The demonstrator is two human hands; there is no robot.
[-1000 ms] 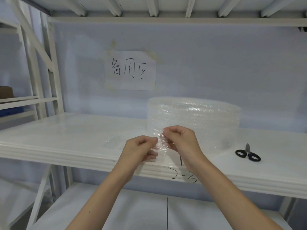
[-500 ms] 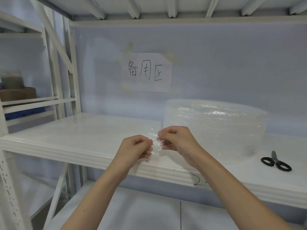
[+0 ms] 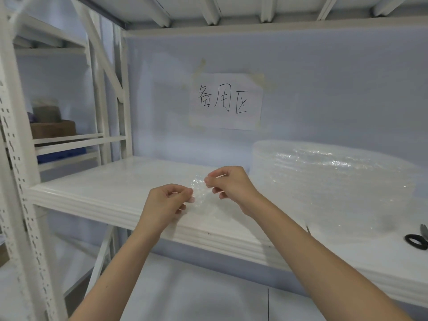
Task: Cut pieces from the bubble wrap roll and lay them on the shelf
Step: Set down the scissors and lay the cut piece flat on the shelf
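Pinching a small bubble-wrap piece (image 3: 202,198) between both hands, your left hand (image 3: 165,202) and right hand (image 3: 229,185) hold it above the shelf (image 3: 111,188), left of the roll (image 3: 333,181).

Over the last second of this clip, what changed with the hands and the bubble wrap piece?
The view swung left, so the bubble wrap roll and scissors sit further right in frame. Both hands carried the small bubble wrap piece leftward, away from the roll's front, over open shelf. Unchanged: left hand and right hand keep their pinch grip on the piece; roll and scissors rest untouched.
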